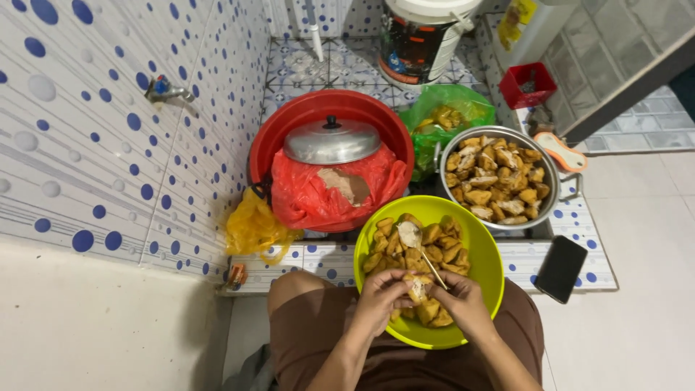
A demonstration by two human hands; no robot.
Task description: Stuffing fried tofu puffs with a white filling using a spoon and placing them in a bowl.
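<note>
A fried tofu puff (pixel 418 287) is gripped in the left hand (pixel 381 295) over a green bowl (pixel 483 250) while a filling-laden spoon (pixel 414 239), pinched in the right hand (pixel 463 300), is best eased in gently.

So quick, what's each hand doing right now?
Left hand: closed around a piece of fried tofu.
Right hand: gripping a spoon by its handle.

A smooth, glossy lime-green plastic bowl (pixel 483 250) is seen, filled with rough, golden-brown fried pieces (pixel 441 255). Dull brushed metal is shown by the round silver lid (pixel 331 141) and by the shiny steel pot (pixel 552 171). The crinkled red plastic bag (pixel 318 195) looks thin and glossy, as does the big red plastic basin (pixel 304 112). The dotted wall tiles (pixel 94 145) are glazed and smooth.
</note>
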